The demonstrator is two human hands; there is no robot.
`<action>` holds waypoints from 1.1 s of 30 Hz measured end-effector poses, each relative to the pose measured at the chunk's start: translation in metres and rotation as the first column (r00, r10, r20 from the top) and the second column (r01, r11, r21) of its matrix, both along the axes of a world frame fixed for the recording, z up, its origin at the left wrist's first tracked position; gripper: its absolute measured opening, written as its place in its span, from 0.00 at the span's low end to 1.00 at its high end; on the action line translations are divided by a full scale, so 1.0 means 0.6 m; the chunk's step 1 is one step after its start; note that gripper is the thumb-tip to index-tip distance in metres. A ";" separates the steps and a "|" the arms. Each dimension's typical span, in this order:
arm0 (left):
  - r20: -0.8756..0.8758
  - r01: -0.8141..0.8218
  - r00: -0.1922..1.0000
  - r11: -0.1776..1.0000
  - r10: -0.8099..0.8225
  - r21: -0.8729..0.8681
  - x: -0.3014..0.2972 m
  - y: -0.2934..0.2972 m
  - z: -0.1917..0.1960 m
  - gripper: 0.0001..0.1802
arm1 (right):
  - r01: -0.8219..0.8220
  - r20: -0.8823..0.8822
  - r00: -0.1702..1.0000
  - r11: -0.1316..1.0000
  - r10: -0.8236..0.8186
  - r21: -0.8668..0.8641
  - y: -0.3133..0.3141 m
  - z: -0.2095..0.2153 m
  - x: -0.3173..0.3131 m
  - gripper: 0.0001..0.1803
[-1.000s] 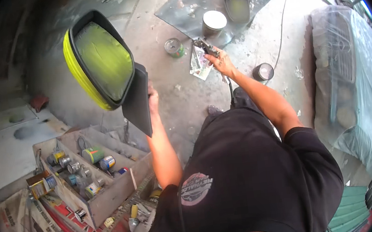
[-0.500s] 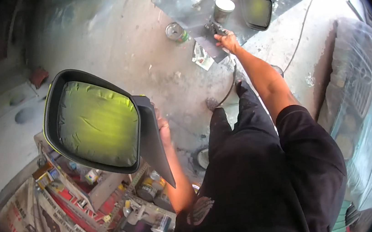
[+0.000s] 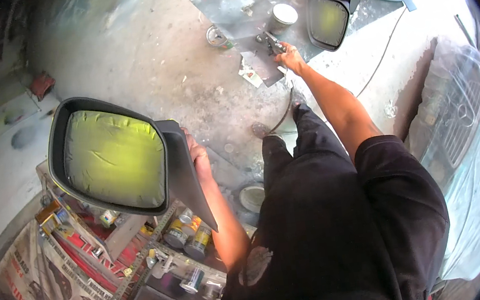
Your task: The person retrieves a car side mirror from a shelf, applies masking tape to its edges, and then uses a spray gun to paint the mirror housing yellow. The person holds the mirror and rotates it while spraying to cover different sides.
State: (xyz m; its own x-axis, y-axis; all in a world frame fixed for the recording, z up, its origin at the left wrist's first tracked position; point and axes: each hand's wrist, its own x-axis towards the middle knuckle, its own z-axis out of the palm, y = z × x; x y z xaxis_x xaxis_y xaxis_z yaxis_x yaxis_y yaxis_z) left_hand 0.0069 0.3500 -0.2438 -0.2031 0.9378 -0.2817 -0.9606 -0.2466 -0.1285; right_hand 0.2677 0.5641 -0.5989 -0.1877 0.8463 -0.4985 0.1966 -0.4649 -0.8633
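Note:
My left hand [image 3: 198, 157] grips a car side mirror [image 3: 116, 158] by its black mounting arm and holds it up at the left. The mirror's face is covered with wrinkled masking, dusted yellow-green and grey. My right hand [image 3: 290, 58] is closed round a spray gun [image 3: 269, 42], extended away from the mirror over a dark sheet [image 3: 223, 1] on the floor. A hose [image 3: 288, 113] runs down from the gun toward my feet. Close by stand a can with a white top [image 3: 282, 18] and a smaller open can [image 3: 218, 37]. A second masked side mirror [image 3: 329, 20] lies on the sheet.
At the lower left, a rack holds several paint cans [image 3: 197, 241], beside a printed banner [image 3: 32, 298]. Plastic sheeting [image 3: 459, 101] drapes a bulky object at the right. A thin cable [image 3: 386, 53] crosses the floor. A round lid-like thing [image 3: 252, 197] lies near my legs.
The held mirror has shifted slightly left and turned a little. My right hand and the spray gun sit slightly further left, and more of the gun shows. The whole view has moved a little.

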 end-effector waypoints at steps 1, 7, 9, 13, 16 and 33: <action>-0.006 -0.001 1.000 1.000 0.002 0.011 0.000 0.002 0.000 0.07 | -0.007 -0.032 0.999 1.000 0.007 -0.011 -0.001 -0.003 0.005 0.39; 0.168 0.021 0.986 1.000 -0.021 0.001 -0.028 -0.017 -0.023 0.05 | -0.206 0.517 0.856 0.927 0.016 0.312 -0.016 0.005 0.042 0.30; 0.073 0.054 0.996 0.998 -0.055 0.013 -0.026 -0.001 -0.004 0.08 | -0.148 0.410 0.908 0.854 -0.083 0.500 -0.032 0.156 0.038 0.23; 0.057 0.012 0.998 0.998 -0.016 0.069 -0.026 -0.012 0.015 0.09 | -0.209 0.077 0.973 0.678 0.219 0.705 -0.105 0.471 -0.005 0.26; -0.018 0.026 1.000 0.998 -0.025 0.065 -0.015 0.001 0.042 0.11 | -0.185 -0.013 0.925 0.480 0.380 0.858 -0.132 0.687 -0.018 0.25; -0.049 0.028 0.999 0.992 -0.022 0.127 -0.038 0.008 0.083 0.11 | -0.170 -0.107 0.802 0.396 0.587 0.903 -0.163 0.799 -0.115 0.39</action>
